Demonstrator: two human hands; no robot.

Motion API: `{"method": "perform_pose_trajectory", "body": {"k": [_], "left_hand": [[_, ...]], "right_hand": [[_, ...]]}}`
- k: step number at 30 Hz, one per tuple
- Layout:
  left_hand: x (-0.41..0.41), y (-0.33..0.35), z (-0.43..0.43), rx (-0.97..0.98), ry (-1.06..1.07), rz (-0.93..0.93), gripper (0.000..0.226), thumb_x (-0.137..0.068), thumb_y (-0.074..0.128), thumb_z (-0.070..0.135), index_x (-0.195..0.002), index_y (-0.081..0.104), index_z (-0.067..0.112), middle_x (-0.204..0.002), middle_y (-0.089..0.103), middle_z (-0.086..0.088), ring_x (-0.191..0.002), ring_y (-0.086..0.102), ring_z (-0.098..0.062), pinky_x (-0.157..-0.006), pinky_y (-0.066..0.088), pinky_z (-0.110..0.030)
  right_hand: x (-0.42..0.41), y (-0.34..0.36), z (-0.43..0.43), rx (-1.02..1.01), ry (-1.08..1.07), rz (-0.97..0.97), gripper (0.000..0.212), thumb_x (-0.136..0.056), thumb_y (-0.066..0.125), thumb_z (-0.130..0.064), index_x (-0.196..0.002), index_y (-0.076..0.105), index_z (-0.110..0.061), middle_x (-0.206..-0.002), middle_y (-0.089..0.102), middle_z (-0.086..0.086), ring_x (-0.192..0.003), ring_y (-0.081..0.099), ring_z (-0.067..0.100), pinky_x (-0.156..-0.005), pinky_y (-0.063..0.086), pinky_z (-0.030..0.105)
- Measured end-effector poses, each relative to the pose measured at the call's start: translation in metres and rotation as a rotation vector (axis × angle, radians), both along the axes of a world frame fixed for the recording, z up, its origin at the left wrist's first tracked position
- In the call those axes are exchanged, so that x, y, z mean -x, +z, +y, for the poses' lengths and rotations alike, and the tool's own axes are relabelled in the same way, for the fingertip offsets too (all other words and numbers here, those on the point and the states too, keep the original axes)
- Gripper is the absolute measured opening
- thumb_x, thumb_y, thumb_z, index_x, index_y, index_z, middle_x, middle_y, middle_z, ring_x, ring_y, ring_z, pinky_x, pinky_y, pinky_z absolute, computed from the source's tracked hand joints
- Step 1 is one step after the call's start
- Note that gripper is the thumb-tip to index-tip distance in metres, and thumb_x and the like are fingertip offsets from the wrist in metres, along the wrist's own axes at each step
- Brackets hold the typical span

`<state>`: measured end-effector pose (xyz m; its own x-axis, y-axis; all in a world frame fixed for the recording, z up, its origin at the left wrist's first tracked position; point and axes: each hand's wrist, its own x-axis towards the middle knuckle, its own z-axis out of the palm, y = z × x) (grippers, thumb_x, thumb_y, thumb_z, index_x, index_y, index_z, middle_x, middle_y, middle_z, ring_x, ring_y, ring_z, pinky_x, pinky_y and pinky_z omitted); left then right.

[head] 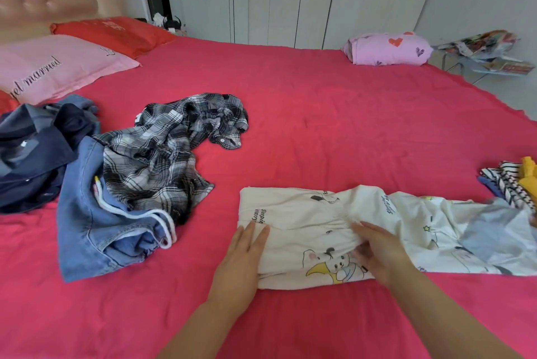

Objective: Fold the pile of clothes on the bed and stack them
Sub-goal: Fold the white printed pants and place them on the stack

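- The cream cartoon-print garment (305, 222) lies partly folded on the red bed (319, 114), near its front edge
- The left hand (247, 245) rests flat on the garment's left end, fingers straight and close together
- The right hand (377, 251) lies on the garment's middle, fingers loosely spread on the cloth and gripping nothing
- To the left sits the unfolded pile: a plaid shirt (162, 155), a denim piece (87, 228) and a navy garment (26, 161)
- Striped clothes (505, 184) lie at the right edge

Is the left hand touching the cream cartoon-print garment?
Touching. The head view shows the left hand flat, fingers on the left edge of the cream cartoon-print garment.
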<state>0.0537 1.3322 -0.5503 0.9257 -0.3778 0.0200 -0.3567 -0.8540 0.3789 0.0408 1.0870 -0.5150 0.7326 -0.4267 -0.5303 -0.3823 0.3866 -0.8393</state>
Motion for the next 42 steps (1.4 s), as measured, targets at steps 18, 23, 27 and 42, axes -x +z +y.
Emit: {"method": "perform_pose_trajectory", "body": {"k": [18, 23, 27, 42], "left_hand": [[-0.063, 0.004, -0.041, -0.067, -0.03, 0.116, 0.059, -0.097, 0.02, 0.053, -0.149, 0.001, 0.031, -0.158, -0.008, 0.005, -0.144, -0.014, -0.018, -0.118, -0.008, -0.041], [-0.064, -0.044, -0.037, -0.174, -0.017, 0.037, 0.085, -0.071, -0.014, 0.075, -0.147, -0.009, 0.036, -0.156, -0.016, 0.009, -0.143, -0.02, -0.018, -0.115, -0.016, -0.041], [-0.066, -0.043, -0.039, -0.193, -0.009, 0.023, 0.091, -0.066, -0.017, 0.078, -0.147, -0.007, 0.037, -0.156, -0.015, 0.01, -0.143, -0.018, -0.018, -0.114, -0.016, -0.042], [-0.066, 0.051, 0.102, -0.945, 0.109, -0.171, 0.077, -0.093, 0.047, 0.043, -0.149, -0.005, 0.029, -0.155, -0.018, -0.013, -0.14, -0.014, -0.042, -0.106, -0.006, -0.067]], "right_hand": [[-0.046, -0.022, 0.03, 1.629, 0.848, -0.111, 0.07, -0.085, -0.003, -0.053, -0.145, 0.026, -0.032, -0.156, 0.018, -0.001, -0.145, 0.008, 0.026, -0.115, 0.009, 0.042], [-0.044, -0.068, 0.029, 1.724, 0.875, 0.082, 0.076, -0.087, -0.013, -0.06, -0.138, 0.04, -0.039, -0.146, 0.041, -0.003, -0.14, 0.03, 0.022, -0.11, 0.009, 0.042], [-0.044, -0.073, 0.033, 1.682, 0.847, 0.153, 0.061, -0.096, 0.006, -0.051, -0.123, 0.059, -0.035, -0.126, 0.061, -0.002, -0.121, 0.055, 0.024, -0.1, 0.024, 0.046], [-0.027, -0.057, 0.036, 1.726, 0.85, 0.202, 0.108, -0.067, -0.043, -0.058, -0.143, 0.031, -0.036, -0.149, 0.035, -0.006, -0.14, 0.029, 0.015, -0.108, 0.027, 0.051]]}}
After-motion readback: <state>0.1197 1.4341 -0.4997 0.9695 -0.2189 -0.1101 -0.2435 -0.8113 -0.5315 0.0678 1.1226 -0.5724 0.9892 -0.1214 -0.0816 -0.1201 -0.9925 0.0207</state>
